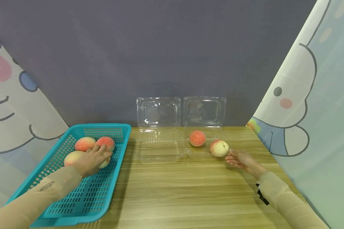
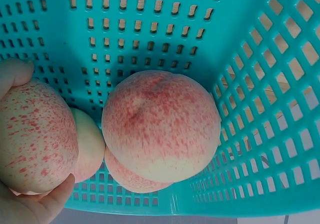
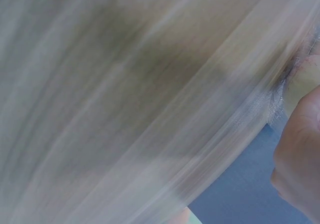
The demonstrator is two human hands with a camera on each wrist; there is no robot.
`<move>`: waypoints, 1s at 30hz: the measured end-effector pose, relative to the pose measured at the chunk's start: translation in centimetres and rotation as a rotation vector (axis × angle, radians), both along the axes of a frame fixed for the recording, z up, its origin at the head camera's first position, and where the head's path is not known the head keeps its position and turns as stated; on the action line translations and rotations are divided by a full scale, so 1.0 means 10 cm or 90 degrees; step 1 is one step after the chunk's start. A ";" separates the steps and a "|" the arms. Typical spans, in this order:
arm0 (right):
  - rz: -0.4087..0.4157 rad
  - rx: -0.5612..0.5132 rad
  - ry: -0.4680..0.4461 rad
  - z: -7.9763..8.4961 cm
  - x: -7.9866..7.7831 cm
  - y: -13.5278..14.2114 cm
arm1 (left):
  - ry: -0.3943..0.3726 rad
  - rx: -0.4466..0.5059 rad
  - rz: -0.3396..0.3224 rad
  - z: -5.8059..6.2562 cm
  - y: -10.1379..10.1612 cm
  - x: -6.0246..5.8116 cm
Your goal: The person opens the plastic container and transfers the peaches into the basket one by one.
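Nearest, a single teal basket [image 1: 118, 178] holds four visible peaches, one of them [image 2: 37, 136] gripped between the thumb and curled fingers of the left hand [image 1: 93, 159]. Farther along, the right hand [image 1: 240, 160] has its fingertips at a fifth peach [image 1: 219, 148], whether pinching I cannot tell, beside a sixth [image 1: 197, 138] in the right of two clear, open containers [image 1: 204, 111].

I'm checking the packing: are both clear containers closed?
No, the head view shows the left lid and the right lid of the clear containers both standing raised.
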State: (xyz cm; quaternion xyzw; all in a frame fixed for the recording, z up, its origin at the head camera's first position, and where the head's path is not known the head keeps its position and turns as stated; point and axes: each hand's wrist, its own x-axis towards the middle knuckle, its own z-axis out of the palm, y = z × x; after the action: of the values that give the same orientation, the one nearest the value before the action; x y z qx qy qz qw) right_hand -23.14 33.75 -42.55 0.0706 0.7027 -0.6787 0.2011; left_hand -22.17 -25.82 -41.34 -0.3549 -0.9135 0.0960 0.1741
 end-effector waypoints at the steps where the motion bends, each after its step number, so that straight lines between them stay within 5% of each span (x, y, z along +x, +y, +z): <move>1: -0.002 -0.001 -0.001 0.00 0.00 0.00 | -0.003 -0.004 0.001 0.00 0.00 0.00; 16: 0.004 0.009 0.005 0.00 0.00 0.00 | 0.071 -0.017 -0.026 -0.16 -0.04 -0.04; 30: 0.002 0.026 0.004 0.01 0.01 -0.01 | 0.025 -0.013 0.013 -0.14 -0.01 -0.02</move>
State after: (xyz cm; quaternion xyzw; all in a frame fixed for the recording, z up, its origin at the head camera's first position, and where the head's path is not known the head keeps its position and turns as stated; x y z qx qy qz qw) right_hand -23.06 33.66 -42.47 0.0711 0.7171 -0.6643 0.1985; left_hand -22.37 -25.95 -42.73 -0.3453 -0.9124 0.1140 0.1878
